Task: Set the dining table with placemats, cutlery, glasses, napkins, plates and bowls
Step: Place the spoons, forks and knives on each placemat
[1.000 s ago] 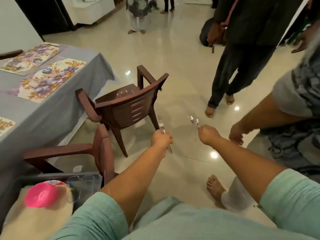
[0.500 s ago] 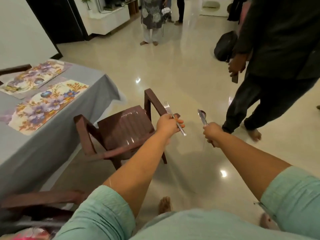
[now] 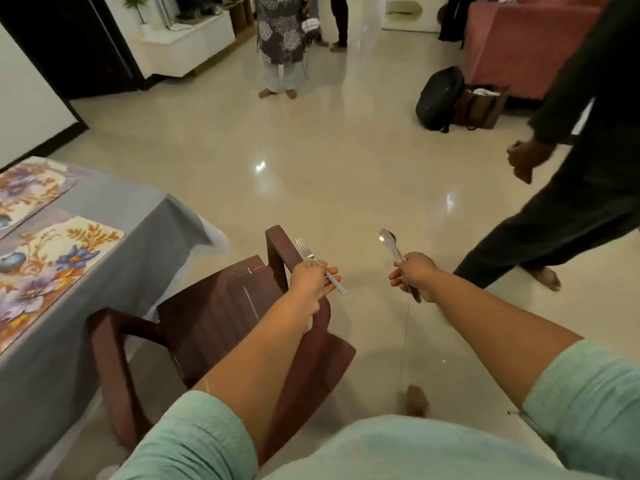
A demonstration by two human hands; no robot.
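- Here the left hand [image 3: 311, 284] has its fingers curled round the handle of a fork [image 3: 320, 266], held in the air above the far armrest of a brown plastic chair [image 3: 221, 317].
- The fork's long axis runs on a slant: tines point up and away toward the far left, while the handle end sticks out of the fist toward the near right.
- It is a plain, shiny metal fork with a slim flat handle; its tines show clearly against the chair.
- The right hand [image 3: 414, 280] grips a spoon [image 3: 391, 245] in a closed fist, over the bare floor [image 3: 329, 168] and well apart from the table.
- The spoon's bowl points up and away, tilted slightly left; a dark handle end pokes out below the fist toward the near right. Whether more than one piece is held there cannot be told.
- The spoon's bowl is polished and catches a bright glint of light.
- The two hands are apart, fork to the left and spoon to the right.
- At the left stands the table [image 3: 114, 258] under a grey cloth, with floral placemats [image 3: 45, 258] lying along its near edge and toward its far corner.
- A person in dark clothes [image 3: 581, 188] stands at the right, and another person [image 3: 280, 43] stands farther off.
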